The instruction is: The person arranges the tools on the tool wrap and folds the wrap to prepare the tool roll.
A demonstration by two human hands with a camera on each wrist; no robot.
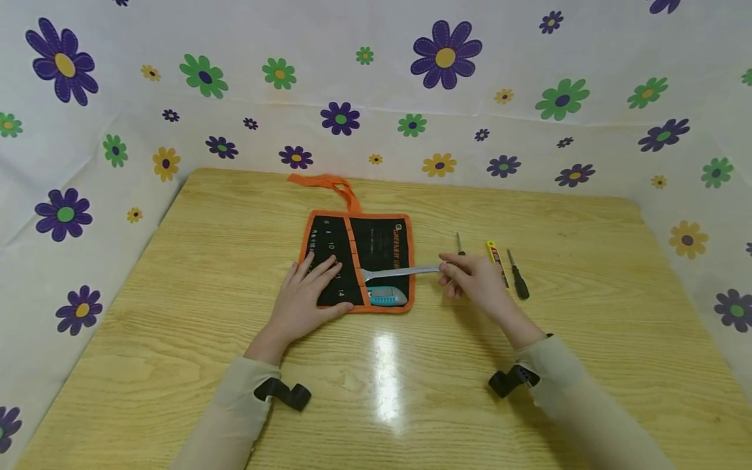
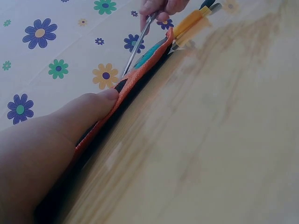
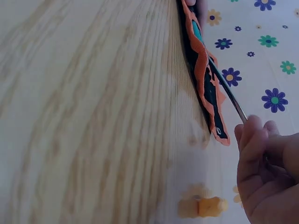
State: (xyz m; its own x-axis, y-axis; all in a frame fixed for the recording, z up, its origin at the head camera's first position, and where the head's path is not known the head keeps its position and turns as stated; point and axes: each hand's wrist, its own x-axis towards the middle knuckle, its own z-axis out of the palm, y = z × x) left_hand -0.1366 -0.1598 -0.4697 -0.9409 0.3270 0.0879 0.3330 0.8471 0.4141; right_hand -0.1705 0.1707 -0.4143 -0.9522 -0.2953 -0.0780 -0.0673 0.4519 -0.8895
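A black tool pouch (image 1: pixel 376 238) with orange edging and printed size numbers lies spread on the table. My left hand (image 1: pixel 308 290) rests flat on its left, numbered part, fingers spread and thumb along the near edge. With curled fingers and thumb, my right hand (image 1: pixel 472 281) grips one end of a silver wrench (image 1: pixel 402 271) just past the pouch's right edge. The wrench's other end meets the orange pocket edge; in the right wrist view its shaft (image 3: pixel 229 91) slants up from the pouch. A teal and grey tool (image 1: pixel 388 296) sits in the pocket nearer me.
An orange tie strap (image 1: pixel 346 190) trails from the pouch's far edge. Right of my right hand lie a yellow narrow package (image 1: pixel 492 251) and a black-handled screwdriver (image 1: pixel 519 281). Another thin shaft (image 1: pixel 459 243) shows behind that hand. Flower-printed cloth (image 1: pixel 376 85) surrounds the table.
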